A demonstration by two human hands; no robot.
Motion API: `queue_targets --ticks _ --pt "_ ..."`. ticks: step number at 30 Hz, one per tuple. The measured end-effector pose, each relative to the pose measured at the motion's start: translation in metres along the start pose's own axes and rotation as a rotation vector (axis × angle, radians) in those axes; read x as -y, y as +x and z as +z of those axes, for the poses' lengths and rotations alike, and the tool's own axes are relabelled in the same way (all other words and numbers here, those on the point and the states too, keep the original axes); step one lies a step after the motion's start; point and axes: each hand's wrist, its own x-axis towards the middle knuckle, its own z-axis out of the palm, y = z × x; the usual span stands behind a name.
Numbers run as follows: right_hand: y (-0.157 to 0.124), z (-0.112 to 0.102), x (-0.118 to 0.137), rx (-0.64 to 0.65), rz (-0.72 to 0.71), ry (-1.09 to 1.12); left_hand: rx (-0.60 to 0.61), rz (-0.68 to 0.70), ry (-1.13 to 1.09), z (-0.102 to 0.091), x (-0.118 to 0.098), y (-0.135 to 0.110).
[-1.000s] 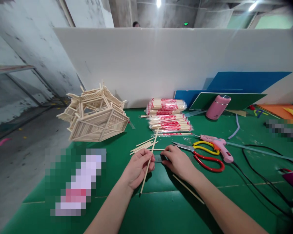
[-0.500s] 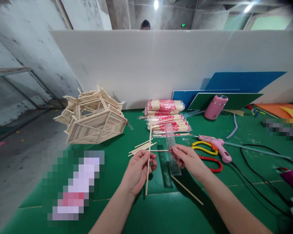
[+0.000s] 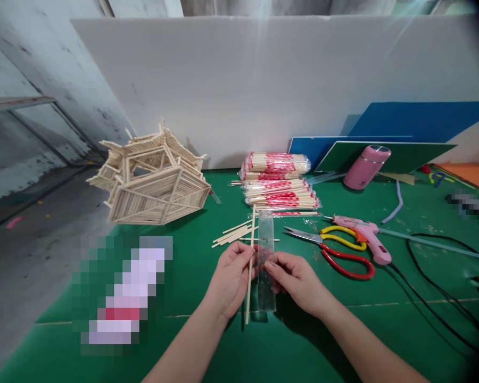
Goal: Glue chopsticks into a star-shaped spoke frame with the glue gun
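My left hand [image 3: 234, 275] is closed, pinching a thin wooden stick [image 3: 250, 290] near its middle. The stick is nearly upright in the view, its top pointing at the wrapped bundles. Right beside it, my right hand [image 3: 293, 276] grips a clear plastic ruler [image 3: 266, 234] between thumb and fingers. Ruler and stick run almost parallel, with a small gap at the lower end. Behind my hands, several loose sticks [image 3: 233, 234] lie on the green table [image 3: 199, 340]. Scissors [image 3: 343, 250] with one yellow and one red handle rest to the right of my right hand.
Plastic-wrapped stick bundles [image 3: 279, 194] lie at the back. A stick-built model [image 3: 155, 186] stands at the left. On the right are a pink glue gun [image 3: 369, 236] with a black cord [image 3: 427, 298], a pink flask [image 3: 367, 167] and leaning boards [image 3: 415, 125].
The ruler has moved left and lower, from apart to beside the stick, and turned to line up with it. The view has tilted down, and the scissors' blades now show.
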Motion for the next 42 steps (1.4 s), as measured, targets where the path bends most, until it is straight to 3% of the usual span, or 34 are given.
queue_targets --ticks 19,42 --pt "-0.0016 0.0021 -0.0016 -0.040 -0.039 0.037 0.151 0.007 -0.033 0.0056 0.0068 -0.0071" --pt "-0.0039 -0.0013 -0.0005 -0.055 -0.054 -0.043 0.069 0.016 0.067 0.0055 0.0093 -0.0062"
